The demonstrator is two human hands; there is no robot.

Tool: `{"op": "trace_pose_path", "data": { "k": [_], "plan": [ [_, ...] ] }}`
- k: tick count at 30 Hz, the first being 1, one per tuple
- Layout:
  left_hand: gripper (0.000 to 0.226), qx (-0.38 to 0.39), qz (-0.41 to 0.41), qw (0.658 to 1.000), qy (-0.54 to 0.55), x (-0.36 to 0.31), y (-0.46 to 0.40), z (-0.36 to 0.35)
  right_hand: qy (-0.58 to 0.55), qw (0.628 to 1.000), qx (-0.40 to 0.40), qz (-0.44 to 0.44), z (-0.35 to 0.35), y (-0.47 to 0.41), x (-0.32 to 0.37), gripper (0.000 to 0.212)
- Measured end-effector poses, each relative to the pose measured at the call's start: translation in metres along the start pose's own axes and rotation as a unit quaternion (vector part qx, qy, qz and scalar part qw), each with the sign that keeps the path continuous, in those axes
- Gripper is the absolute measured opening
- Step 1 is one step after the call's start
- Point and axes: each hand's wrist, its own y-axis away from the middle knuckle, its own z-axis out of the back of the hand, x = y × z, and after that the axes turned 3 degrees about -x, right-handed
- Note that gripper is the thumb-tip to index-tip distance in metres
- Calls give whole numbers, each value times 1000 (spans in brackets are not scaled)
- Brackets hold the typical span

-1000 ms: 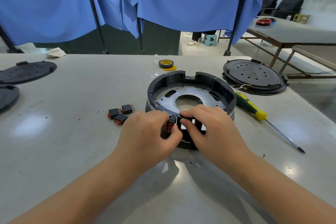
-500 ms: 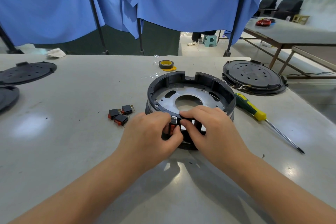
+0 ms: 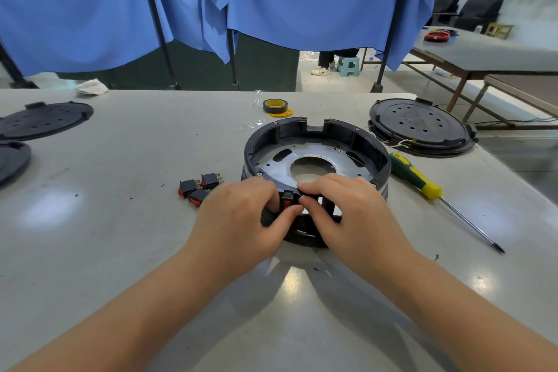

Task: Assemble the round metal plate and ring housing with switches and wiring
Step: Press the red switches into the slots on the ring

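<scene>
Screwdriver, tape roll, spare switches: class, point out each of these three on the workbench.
Screwdriver (image 3: 416,179): head view, on its green and yellow handle.
Tape roll (image 3: 275,106): head view, on its black outer wall.
Spare switches (image 3: 199,186): head view, on the middle of the group of three.

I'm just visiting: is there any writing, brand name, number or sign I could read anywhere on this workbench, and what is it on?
None can be read.
Round black perforated lid at the right: faint raised marks at its centre, too blurred to read.
Roll of black tape with yellow core: no print shows.
Green and yellow screwdriver: no brand shows.
Loose black and red rocker switches: too small to tell.
</scene>
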Motion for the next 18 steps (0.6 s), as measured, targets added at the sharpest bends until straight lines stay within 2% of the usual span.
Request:
{"op": "trace_pose_path", "data": {
  "k": [3,7,9,14,18],
  "plan": [
    [48,-3,8,1000,4,8,-5,2,0,1000,7,-5,1,0,2,17],
    [65,36,8,999,9,18,-5,1,-9,1000,15,-25,2,-1,5,25],
    [65,57,10,998,22,19,-4,-2,-16,999,13,-35,3,-1,7,26],
    [58,45,16,998,29,19,-4,-7,-25,998,10,-58,2,-4,8,19],
    [56,69,19,995,62,22,-8,-2,-43,995,23,-87,4,-5,8,20]
  ]
}}
